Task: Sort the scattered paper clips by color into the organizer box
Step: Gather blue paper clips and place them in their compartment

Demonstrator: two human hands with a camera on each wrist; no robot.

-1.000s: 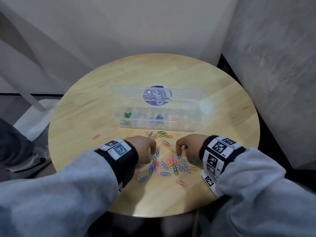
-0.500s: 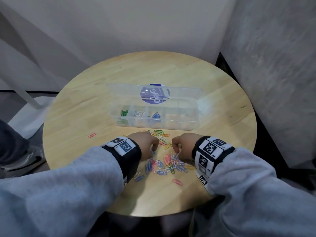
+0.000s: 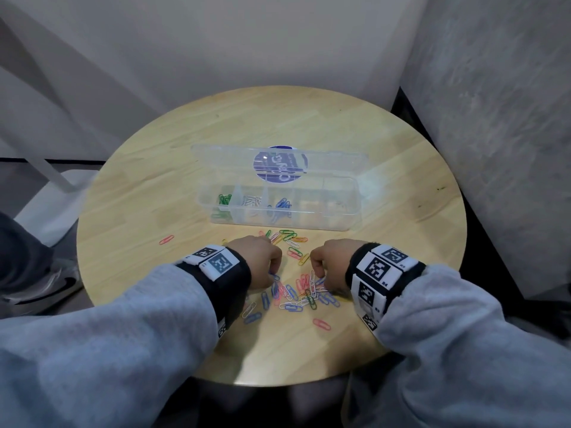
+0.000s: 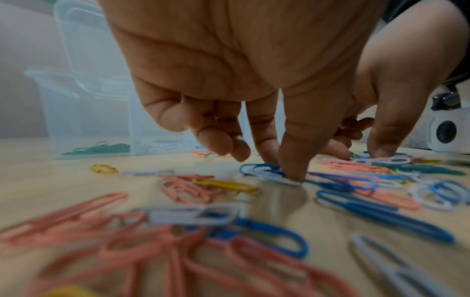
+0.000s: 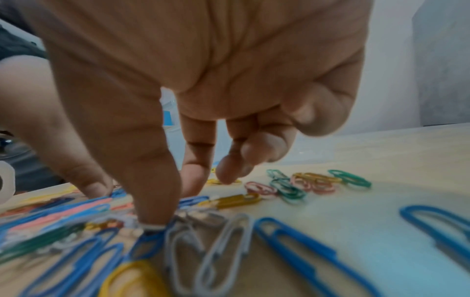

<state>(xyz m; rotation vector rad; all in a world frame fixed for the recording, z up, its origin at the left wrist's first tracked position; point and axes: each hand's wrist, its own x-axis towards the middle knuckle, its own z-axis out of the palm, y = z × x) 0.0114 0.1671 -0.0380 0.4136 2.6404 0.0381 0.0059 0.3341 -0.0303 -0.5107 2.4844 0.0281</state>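
Observation:
A clear organizer box [image 3: 327, 211] stands open mid-table, with green clips [image 3: 224, 199], white clips [image 3: 251, 200] and blue clips [image 3: 282, 204] in its left compartments. A pile of mixed paper clips [image 3: 293, 296] lies in front of it. My left hand [image 3: 275, 272] is over the pile's left side. Its thumb and forefinger [image 4: 277, 168] pinch a blue clip [image 4: 257, 167] that lies on a white one. My right hand [image 3: 313, 270] is over the right side. Its thumb [image 5: 152, 219] bears on a white clip [image 5: 155, 228], and the forefinger [image 5: 193, 186] is just behind it.
The box lid [image 3: 216, 159] stands up behind, bearing a round blue sticker [image 3: 279, 163]. Stray pink clips lie at the left [image 3: 166, 240] and near the front [image 3: 321, 323]. Grey walls close in behind and on the right; the round table's edge [image 3: 278, 383] is near my body.
Both hands stay over the pile and have drawn slightly closer together, with fingertips lowered onto clips. The head view has shifted a little.

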